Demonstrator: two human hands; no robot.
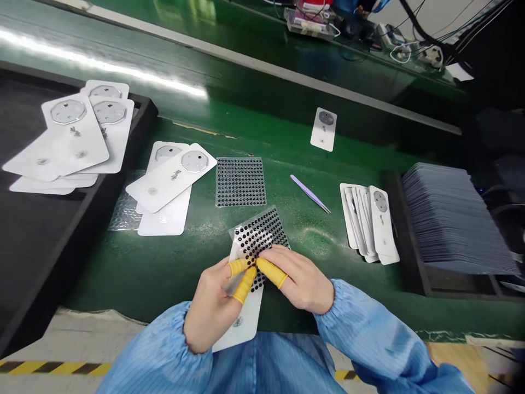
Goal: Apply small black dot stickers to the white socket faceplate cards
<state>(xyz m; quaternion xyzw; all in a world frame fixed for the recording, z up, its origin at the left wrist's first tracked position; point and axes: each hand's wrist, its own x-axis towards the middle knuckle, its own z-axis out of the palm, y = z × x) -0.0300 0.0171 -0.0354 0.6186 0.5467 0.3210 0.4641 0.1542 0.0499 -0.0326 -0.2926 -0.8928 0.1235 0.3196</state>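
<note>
My left hand [215, 298] holds a white plastic card [241, 323] near the table's front edge, its thumb and forefinger in yellow finger cots. My right hand [297, 276], one yellow cot on the forefinger, pinches at a clear sheet of small black dots [262, 235] that lies over the top of that card. The three capped fingertips meet at the sheet's lower edge. Both arms are in blue sleeves.
A second dot sheet [240, 181] lies flat on the green mat, purple tweezers [309, 193] to its right. White cards lie in stacks at the left [170, 183], on a black tray [71, 134], fanned at the right [371, 221], and singly [324, 129]. A grey stack [449, 219] fills a right-hand tray.
</note>
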